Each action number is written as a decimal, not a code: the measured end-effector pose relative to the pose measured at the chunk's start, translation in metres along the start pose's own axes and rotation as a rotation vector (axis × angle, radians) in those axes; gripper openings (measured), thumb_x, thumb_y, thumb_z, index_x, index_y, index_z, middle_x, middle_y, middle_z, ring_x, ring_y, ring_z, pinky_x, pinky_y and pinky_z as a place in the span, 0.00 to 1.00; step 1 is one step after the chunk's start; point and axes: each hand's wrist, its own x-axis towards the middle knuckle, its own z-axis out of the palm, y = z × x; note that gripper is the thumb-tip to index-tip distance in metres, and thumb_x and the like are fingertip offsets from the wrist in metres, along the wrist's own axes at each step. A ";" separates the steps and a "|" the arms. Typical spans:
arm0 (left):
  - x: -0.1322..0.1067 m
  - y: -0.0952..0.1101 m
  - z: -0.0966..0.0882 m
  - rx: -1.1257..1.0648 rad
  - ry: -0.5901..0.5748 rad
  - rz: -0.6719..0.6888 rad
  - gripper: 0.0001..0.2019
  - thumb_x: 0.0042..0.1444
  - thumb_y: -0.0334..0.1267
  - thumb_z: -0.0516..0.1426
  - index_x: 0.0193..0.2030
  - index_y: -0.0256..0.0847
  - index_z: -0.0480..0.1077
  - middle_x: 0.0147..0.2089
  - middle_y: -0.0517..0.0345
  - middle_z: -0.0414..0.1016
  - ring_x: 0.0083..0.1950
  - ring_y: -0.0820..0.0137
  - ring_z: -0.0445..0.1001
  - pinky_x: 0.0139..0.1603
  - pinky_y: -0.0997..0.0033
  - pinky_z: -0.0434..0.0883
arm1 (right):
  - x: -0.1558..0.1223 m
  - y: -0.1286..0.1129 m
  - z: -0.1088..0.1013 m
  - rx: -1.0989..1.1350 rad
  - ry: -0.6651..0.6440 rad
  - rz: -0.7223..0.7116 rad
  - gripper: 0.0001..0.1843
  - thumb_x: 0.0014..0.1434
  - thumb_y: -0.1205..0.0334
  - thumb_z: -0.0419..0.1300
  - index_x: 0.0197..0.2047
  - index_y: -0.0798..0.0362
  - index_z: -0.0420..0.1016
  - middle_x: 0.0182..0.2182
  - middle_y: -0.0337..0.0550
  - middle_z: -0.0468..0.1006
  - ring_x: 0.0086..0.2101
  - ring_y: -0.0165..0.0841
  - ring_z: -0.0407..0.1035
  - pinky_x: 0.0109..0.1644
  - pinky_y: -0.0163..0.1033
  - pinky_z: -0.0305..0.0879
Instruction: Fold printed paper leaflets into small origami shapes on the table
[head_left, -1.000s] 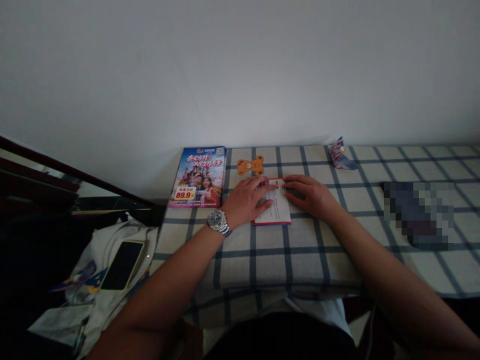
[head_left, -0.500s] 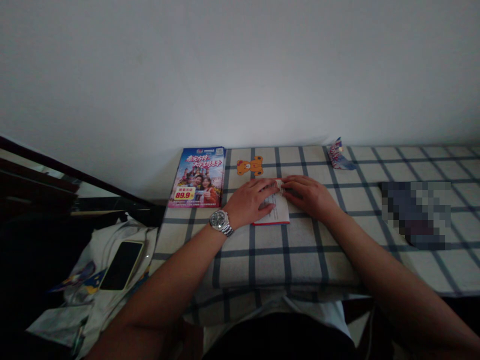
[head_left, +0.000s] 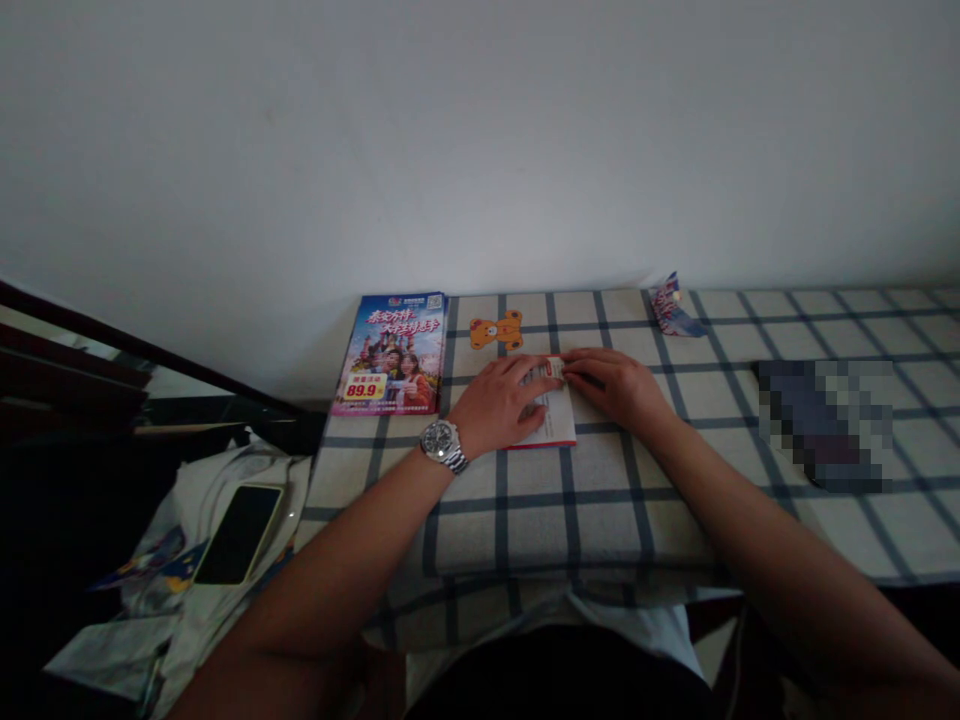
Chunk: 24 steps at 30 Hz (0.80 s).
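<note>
A white paper leaflet with a red edge (head_left: 556, 420) lies on the checked tablecloth (head_left: 600, 500). My left hand (head_left: 501, 400), with a metal watch on its wrist, lies flat on the leaflet's left half, fingers stretched out. My right hand (head_left: 616, 384) presses on the leaflet's upper right edge with its fingers extended and close together. The fingertips of both hands nearly meet at the top of the paper.
A colourful flyer (head_left: 393, 352) lies at the table's left edge, an orange bear cutout (head_left: 496, 330) beside it. A folded paper piece (head_left: 672, 308) stands near the wall. A blurred dark object (head_left: 823, 424) sits at right. A phone (head_left: 238, 534) rests on clutter at lower left.
Both hands stayed on the leaflet; the fingers slid slightly toward each other along its top edge. The view shifted a little.
</note>
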 end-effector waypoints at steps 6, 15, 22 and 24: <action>-0.001 -0.001 0.001 -0.002 0.011 0.005 0.21 0.66 0.39 0.60 0.65 0.50 0.72 0.70 0.48 0.65 0.69 0.53 0.66 0.71 0.44 0.65 | 0.001 0.000 0.002 -0.044 -0.003 -0.005 0.14 0.70 0.63 0.59 0.54 0.48 0.83 0.54 0.50 0.83 0.52 0.46 0.78 0.59 0.56 0.77; -0.001 0.001 0.000 0.022 -0.007 0.012 0.21 0.67 0.39 0.59 0.66 0.54 0.72 0.70 0.49 0.64 0.69 0.53 0.64 0.71 0.43 0.64 | 0.001 0.001 0.004 -0.063 -0.004 -0.002 0.16 0.69 0.62 0.60 0.58 0.48 0.79 0.54 0.52 0.80 0.54 0.48 0.75 0.60 0.58 0.75; -0.001 0.000 0.002 0.039 0.002 0.017 0.21 0.68 0.40 0.59 0.67 0.53 0.72 0.69 0.48 0.63 0.69 0.52 0.64 0.71 0.43 0.65 | 0.001 0.001 0.005 -0.080 -0.011 -0.007 0.18 0.70 0.62 0.59 0.61 0.49 0.77 0.55 0.53 0.78 0.54 0.49 0.74 0.62 0.59 0.73; -0.001 0.000 0.002 0.042 0.000 0.020 0.21 0.68 0.40 0.59 0.67 0.54 0.72 0.69 0.48 0.63 0.68 0.52 0.64 0.70 0.43 0.65 | 0.001 0.001 0.005 -0.087 -0.017 -0.005 0.19 0.70 0.62 0.59 0.62 0.49 0.76 0.55 0.54 0.78 0.55 0.49 0.73 0.62 0.59 0.73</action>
